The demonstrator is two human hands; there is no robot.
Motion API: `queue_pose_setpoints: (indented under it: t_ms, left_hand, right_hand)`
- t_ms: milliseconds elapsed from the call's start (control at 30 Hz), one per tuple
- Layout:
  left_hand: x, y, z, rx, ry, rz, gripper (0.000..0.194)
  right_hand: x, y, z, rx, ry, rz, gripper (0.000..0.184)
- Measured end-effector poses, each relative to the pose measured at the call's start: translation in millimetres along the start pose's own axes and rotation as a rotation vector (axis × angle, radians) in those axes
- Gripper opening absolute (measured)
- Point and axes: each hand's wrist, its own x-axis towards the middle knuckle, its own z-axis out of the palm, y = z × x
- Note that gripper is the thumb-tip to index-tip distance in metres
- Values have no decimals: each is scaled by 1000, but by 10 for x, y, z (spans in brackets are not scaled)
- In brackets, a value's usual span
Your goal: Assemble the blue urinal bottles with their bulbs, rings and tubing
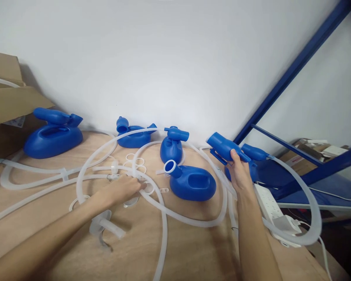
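Observation:
My right hand (pixel 240 171) is closed around a blue plastic funnel-shaped mouthpiece (pixel 222 145), its wide end tilted up to the left. Just behind that hand is another blue mouthpiece (pixel 254 152) joined to a clear hose (pixel 312 195). My left hand (pixel 125 190) is closed, low over the table among thin white rings (pixel 140 168) and a looped clear hose (pixel 190 222); its fingertips are hidden. Between my hands a blue urinal bottle (pixel 193 191) lies with its white-rimmed neck to the left. A clear plastic fitting (pixel 101 224) lies below my left forearm.
More blue urinal bottles stand at the left (pixel 52 140), along the wall (pixel 134 138) and behind the middle one (pixel 171 150). A cardboard box (pixel 14 101) is at far left. At right are a white power strip (pixel 267 201) and a blue metal frame (pixel 295 70). Hoses cross the wooden table (pixel 128 261).

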Motion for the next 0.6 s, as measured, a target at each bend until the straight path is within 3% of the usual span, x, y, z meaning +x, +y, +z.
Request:
queue_pose_setpoints:
  t_ms: [133,267,367,467,600]
  left_hand:
    - [-105,-74,-386,22,213,-34,37]
    - [-392,-224,-933,-78,572,-156,43]
    - [-533,-392,-1145,-216,721,-245,43]
    - [-499,-609,-1102,-367,687,-275,52]
    - [-317,-924,-856,-428,484,-213,56]
  right_hand:
    - [74,-132,-245,-33,121,-164,62]
    - [124,-173,-419,-12,181,-177,60]
    - [129,-173,-426,-3,183,-174,60]
    - [105,-182,-368,13,126,-182,62]
    - [39,-203,-292,-64,-2,-212,57]
